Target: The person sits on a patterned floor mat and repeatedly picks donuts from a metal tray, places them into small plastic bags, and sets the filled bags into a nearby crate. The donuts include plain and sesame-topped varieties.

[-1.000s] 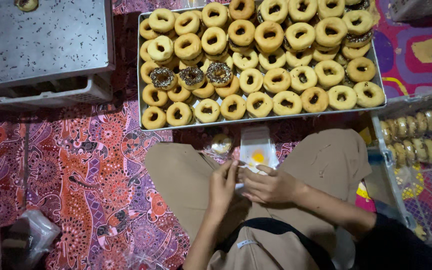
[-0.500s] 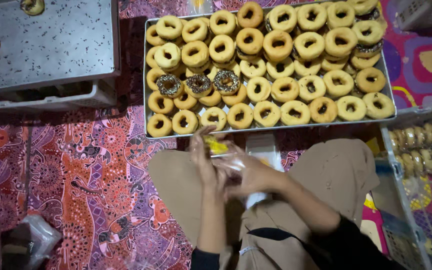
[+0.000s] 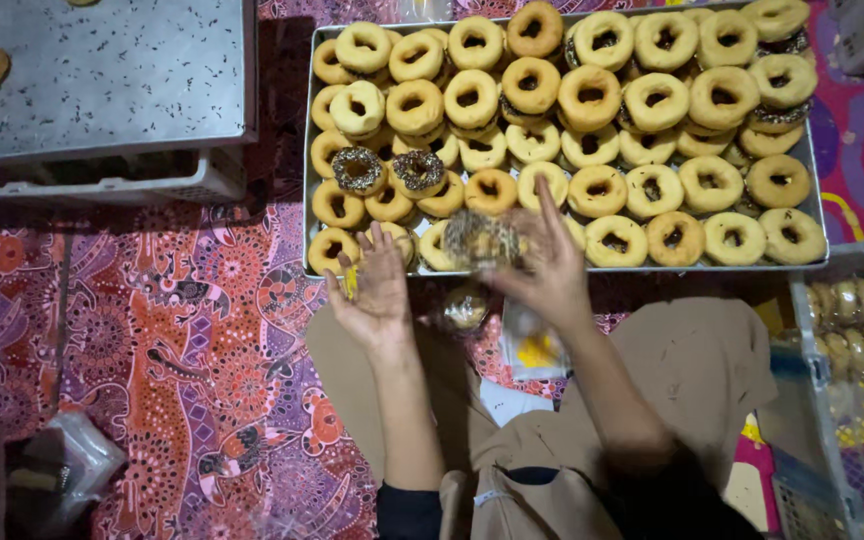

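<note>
The right hand (image 3: pixel 542 265) pinches a sprinkle-covered doughnut (image 3: pixel 480 238) between thumb and fingertips, holding it just over the near edge of the metal tray (image 3: pixel 308 150), with the other fingers spread out toward the far rows. The left hand (image 3: pixel 377 290) is open, palm up and fingers loosely apart, just beside the tray's near left corner; something small and yellow sits at the edge of its palm, too blurred to name, and it grips nothing firmly. The tray is packed with plain ring doughnuts (image 3: pixel 592 95), some stacked, and two chocolate-sprinkled ones (image 3: pixel 357 170) lie toward its left side. A doughnut like this is likely light and soft, easy to dent, and its topping sticky and apt to shed, so the clean hold is judged to be by the outer sides or from beneath, not on the coated face. Near the person's lap lie a clear plastic bag (image 3: pixel 532 345) with a yellow patch and another wrapped doughnut (image 3: pixel 465 305). To the far left stands a second metal tray (image 3: pixel 102 70) on a white crate, and at the right a basket holds bagged doughnuts (image 3: pixel 857 300). A patterned red cloth (image 3: pixel 152 350) covers the floor.
</note>
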